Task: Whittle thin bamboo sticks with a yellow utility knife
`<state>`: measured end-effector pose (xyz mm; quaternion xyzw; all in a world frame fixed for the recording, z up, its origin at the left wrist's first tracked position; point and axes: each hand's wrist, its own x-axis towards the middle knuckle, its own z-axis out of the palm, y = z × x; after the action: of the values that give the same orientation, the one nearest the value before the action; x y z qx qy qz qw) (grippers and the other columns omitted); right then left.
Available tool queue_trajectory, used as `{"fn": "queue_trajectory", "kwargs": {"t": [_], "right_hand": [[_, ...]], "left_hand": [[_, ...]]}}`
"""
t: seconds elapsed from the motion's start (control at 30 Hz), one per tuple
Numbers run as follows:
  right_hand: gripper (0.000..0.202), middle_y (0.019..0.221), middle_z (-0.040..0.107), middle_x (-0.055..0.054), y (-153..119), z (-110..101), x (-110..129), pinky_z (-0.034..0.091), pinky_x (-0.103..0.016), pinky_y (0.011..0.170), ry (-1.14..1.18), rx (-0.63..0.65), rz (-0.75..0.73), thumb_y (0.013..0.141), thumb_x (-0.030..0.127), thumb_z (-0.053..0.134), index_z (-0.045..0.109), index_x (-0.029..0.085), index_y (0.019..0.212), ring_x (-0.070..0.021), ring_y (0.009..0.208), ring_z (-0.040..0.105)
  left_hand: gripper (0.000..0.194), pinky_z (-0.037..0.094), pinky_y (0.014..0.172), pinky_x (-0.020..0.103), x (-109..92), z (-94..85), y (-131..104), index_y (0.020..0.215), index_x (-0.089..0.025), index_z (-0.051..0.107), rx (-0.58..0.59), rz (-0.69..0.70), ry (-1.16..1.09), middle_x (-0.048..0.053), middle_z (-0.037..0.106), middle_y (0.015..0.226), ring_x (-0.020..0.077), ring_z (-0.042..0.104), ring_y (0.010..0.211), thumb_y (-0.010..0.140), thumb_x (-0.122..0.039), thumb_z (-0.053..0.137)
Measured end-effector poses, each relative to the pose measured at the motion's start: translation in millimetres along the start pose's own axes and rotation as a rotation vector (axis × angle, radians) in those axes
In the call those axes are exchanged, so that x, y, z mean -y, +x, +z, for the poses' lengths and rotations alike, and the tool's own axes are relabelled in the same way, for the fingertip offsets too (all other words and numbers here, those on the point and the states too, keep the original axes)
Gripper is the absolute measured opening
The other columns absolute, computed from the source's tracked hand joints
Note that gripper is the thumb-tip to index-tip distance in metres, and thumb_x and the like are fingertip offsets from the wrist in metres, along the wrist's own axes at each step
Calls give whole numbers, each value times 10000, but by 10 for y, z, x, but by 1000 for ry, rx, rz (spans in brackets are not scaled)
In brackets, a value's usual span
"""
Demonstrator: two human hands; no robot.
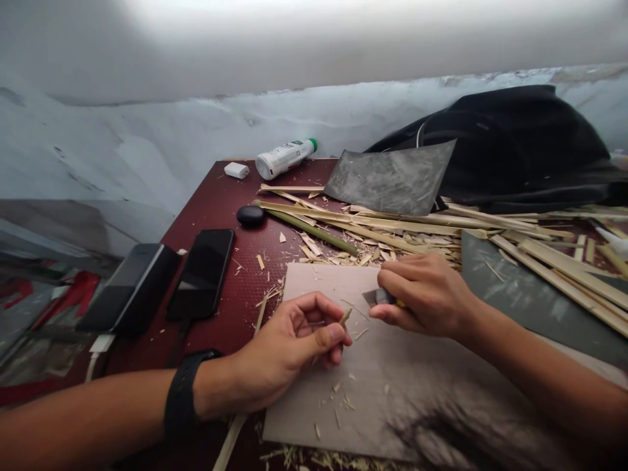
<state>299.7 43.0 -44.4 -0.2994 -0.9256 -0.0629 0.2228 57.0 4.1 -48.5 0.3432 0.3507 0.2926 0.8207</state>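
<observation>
My left hand [304,333], with a dark watch on its wrist, pinches a small bamboo piece [346,317] between thumb and fingers. Just to the right, my right hand [422,294] is wrapped round a utility knife [384,297]. Its short blade points left toward the bamboo piece, with a gap between them. Most of the knife's handle is hidden in my palm. Both hands are above a pale board [324,412] scattered with thin shavings.
Bamboo strips [392,226] and chips lie behind the board, near grey sheets [392,176] and a black bag [524,150]. A phone [202,271], a dark oval case [250,216], a white charger [236,170] and a green-capped bottle [284,159] lie on the red table [196,206].
</observation>
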Motion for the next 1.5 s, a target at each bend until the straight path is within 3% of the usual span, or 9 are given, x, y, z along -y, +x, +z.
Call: {"fn": "queue_trajectory", "kwargs": {"t": [0.3,0.67,1.17,1.37,1.5], "right_hand": [[477,609,483,18,39,66,221,230,-287,542,64,96,-24,1007,533,404,494,178,702,-99,506,357],[485,596,478,21,53,82,320,235,-303,534,86,66,30,1017,529,375,479,189,687,-106,496,360],[474,591,469,20,71,104,203,230,-289,544,-100,-56,15,992,527,446,492,185,667,-106,510,390],[460,544,427,32,-3,36,-100,183,-283,517,-196,-173,407,1003,460,441,437,193,628,-99,474,335],[461,573,466,21,-2,38,-47,214,-285,538,-93,-54,223,1000,496,429,476,186,662,-105,502,368]], "left_hand": [[140,399,518,150,32,-34,28,922,-195,666,45,31,-28,-28,662,788,45,592,585,818,-232,752],[193,389,541,168,79,-21,11,870,-200,625,4,52,-60,-56,579,661,54,504,576,772,-195,792],[249,374,556,179,-7,8,4,821,-195,571,-56,26,-58,-59,552,714,51,469,581,754,-226,809],[198,340,524,181,89,-10,-13,840,-191,604,28,24,-42,-32,613,714,49,496,541,781,-242,786],[158,320,519,174,31,31,2,833,-179,596,-35,-17,-63,13,687,783,52,526,558,848,-278,718]]}}
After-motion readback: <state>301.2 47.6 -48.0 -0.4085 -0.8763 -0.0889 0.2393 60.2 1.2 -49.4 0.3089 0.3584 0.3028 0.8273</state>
